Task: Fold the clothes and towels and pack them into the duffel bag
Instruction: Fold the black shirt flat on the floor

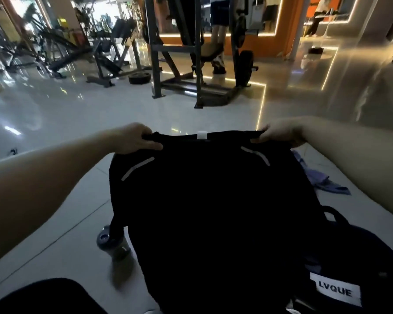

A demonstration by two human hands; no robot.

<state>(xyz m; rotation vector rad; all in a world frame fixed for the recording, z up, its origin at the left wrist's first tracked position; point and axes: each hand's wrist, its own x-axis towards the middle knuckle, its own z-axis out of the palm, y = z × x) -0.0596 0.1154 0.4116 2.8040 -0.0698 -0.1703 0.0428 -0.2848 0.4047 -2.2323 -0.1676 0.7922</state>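
Holds one black garment [209, 200] up by its top edge, spread wide and hanging free, probably to find its shape and line up a first fold. Pinches that edge at 10 o'clock with the left hand [138, 141], fingers curled over the hem, thumb beneath; pinches it likewise at 2 o'clock with the right hand [279, 135]. Hangs partly in front of the one duffel bag [359, 257] at 5 o'clock, hiding its mouth, so impossible to tell how full. Leaves one lilac cloth [322, 180] crumpled on the floor [77, 109] at 3 o'clock, seemingly awaiting its turn. Also: two pale stripes [137, 168] on the garment, one bottle [112, 243] at 7 o'clock.
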